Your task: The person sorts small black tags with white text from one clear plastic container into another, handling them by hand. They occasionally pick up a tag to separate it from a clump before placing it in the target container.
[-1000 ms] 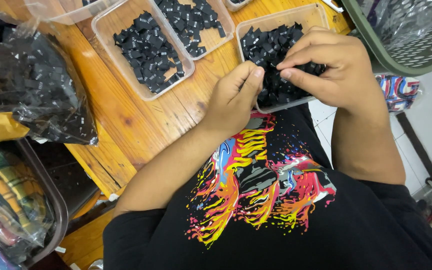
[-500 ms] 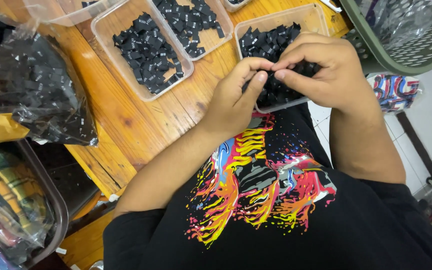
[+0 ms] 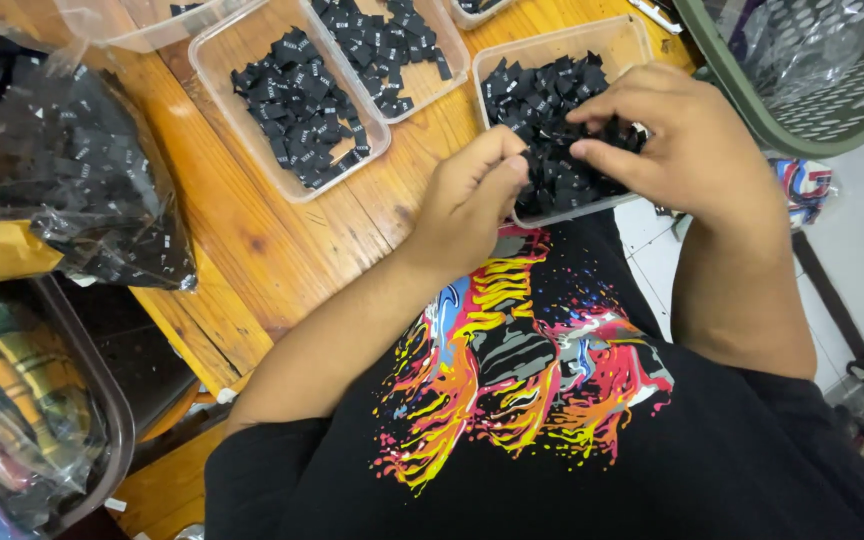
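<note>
Evidently both hands were at work over the nearest clear plastic tray [image 3: 632, 45], which sat at the near edge of the wooden desk [image 3: 242, 250] and was heaped with small black fabric labels [image 3: 542, 100]. The left hand [image 3: 467, 195] hovered at the tray's near left corner, its fingers [image 3: 507, 170] curled narrow and pinched together right against the labels (whether a single label sat between them could not be told). The right hand [image 3: 682, 150] lay across the tray's right side, its fingers [image 3: 602, 155] drawn in close and pressing into the pile, thumb and forefinger nearly meeting those of the left hand.

Two more clear trays lay farther out on the desk: a second tray [image 3: 222, 70] to the left, partly filled with the same black labels, and a third tray [image 3: 452, 60] between it and the nearest one. A clear plastic bag [image 3: 72, 170] stuffed with black labels rested at the desk's left end. A green plastic basket [image 3: 752, 95] stood to the right, beside the nearest tray.
</note>
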